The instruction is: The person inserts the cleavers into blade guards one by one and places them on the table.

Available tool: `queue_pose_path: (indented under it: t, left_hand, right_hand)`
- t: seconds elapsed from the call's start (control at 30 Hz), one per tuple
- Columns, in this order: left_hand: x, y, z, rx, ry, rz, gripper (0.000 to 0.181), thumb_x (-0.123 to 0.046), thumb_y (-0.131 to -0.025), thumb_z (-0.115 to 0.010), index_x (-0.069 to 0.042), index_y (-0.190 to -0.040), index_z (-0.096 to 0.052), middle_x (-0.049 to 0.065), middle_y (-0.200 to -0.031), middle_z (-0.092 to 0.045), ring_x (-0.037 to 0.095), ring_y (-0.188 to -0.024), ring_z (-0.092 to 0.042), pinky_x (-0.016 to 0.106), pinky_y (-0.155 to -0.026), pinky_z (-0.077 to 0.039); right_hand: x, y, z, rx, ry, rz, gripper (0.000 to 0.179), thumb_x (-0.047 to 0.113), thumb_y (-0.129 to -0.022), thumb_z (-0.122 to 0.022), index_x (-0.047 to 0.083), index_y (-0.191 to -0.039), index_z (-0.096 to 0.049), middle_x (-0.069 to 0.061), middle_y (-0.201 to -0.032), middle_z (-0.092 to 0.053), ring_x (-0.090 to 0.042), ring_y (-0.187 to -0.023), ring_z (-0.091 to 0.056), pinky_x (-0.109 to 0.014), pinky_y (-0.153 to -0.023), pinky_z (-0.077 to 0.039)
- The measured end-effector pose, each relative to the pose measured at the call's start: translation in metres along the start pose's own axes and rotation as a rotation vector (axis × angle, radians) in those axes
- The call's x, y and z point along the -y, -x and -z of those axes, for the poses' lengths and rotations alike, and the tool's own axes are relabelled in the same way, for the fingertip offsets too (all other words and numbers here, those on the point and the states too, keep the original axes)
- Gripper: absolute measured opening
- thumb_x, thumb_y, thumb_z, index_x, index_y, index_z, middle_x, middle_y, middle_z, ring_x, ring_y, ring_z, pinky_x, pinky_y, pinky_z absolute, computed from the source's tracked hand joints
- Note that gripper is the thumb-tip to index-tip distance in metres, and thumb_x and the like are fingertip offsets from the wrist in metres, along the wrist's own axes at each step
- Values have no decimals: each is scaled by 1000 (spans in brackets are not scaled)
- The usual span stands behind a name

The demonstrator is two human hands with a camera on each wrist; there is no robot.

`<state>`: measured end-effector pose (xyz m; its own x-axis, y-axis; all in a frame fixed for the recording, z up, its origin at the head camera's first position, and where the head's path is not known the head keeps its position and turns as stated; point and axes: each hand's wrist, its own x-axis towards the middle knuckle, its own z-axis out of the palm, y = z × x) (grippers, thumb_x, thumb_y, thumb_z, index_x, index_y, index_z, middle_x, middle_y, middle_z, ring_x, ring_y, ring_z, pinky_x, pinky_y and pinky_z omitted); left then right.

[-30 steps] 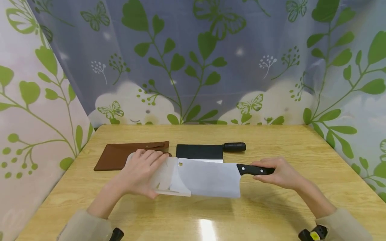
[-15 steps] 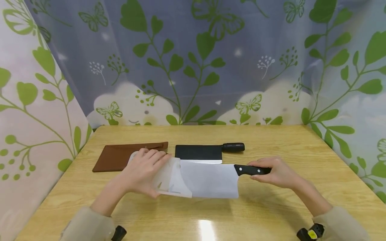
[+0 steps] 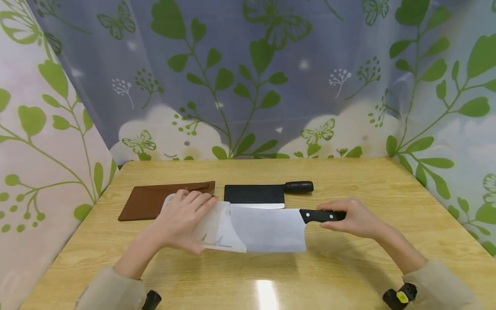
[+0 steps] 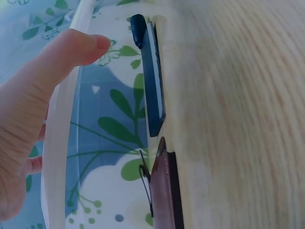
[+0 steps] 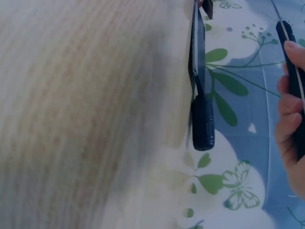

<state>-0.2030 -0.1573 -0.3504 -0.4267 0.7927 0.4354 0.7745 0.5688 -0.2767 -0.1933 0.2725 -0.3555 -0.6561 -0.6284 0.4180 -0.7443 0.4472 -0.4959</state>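
My left hand (image 3: pixel 182 224) grips a translucent white blade guard (image 3: pixel 220 226), fingers over its top edge and thumb at the lower edge. The far end of a wide cleaver (image 3: pixel 269 230) sits inside this guard, while the rest of its silvery blade shows bare. My right hand (image 3: pixel 358 218) pinches the cleaver's black riveted handle (image 3: pixel 313 215) between thumb and fingers. Both things are held level above the table. In the left wrist view the guard (image 4: pixel 59 143) appears edge-on beside the thumb. The right wrist view has fingers (image 5: pixel 289 102) curled round the dark handle (image 5: pixel 287 43).
Behind the held cleaver, a black-bladed cleaver (image 3: pixel 253 194) with a round black handle lies on the wooden table (image 3: pixel 348 275). A brown leather sheath (image 3: pixel 145 200) lies to its left, partly hidden by my left hand. Leaf-patterned cloth (image 3: pixel 240 107) hangs around the table.
The cleaver has slid slightly further left into the guard. The hole near the blade's end, visible a second ago, is now covered. My right hand has moved a little left with the handle.
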Motion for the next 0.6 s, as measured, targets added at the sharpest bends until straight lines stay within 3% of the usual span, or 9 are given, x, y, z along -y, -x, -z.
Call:
queue_pose_path:
  t: [0.13,0.27,0.43,0.5,0.6]
  left_hand:
    - [0,1,5,2,-5,5,108,-65,-40,-71,-3,-126,-51,9,-113,-55,27,-98,-50,45,-76,-38]
    - [-5,5,11,-4,-17,-2,108,-66,-41,-68,-3,-126,-51,9,-111,-56,27,-97,-51,44,-74,-38]
    - [-10,11,18,-11,-21,-13,109,-67,-40,-68,-2,-126,-51,10,-110,-56,27,-95,-52,45,-73,-38]
    - [-11,13,19,-8,-10,-10,110,-67,-39,-69,-1,-126,-51,10,-110,-56,27,-95,-52,45,-73,-38]
    - [-14,16,18,-9,-3,-11,110,-67,-39,-70,0,-125,-52,11,-110,-56,27,-96,-52,45,-73,-39]
  right_hand:
    - [3,-3,5,59,-3,-47,34,9,-75,-76,1,-106,-67,-11,-101,-66,-5,-82,-58,-25,-61,-48]
    - [9,0,8,123,-62,-147,33,16,-79,-74,2,-108,-66,-11,-103,-65,-5,-80,-58,-25,-61,-48]
    - [17,3,11,232,-276,-296,41,17,-83,-69,-3,-117,-60,-7,-76,-65,-12,-55,-56,-30,-45,-46]
    - [18,4,11,249,-332,-287,40,13,-84,-67,-5,-119,-58,-4,-65,-60,-13,-47,-53,-31,-39,-44]
    - [17,7,8,203,-276,-172,36,8,-82,-69,-3,-116,-62,-8,-79,-67,-7,-58,-59,-28,-46,-48]
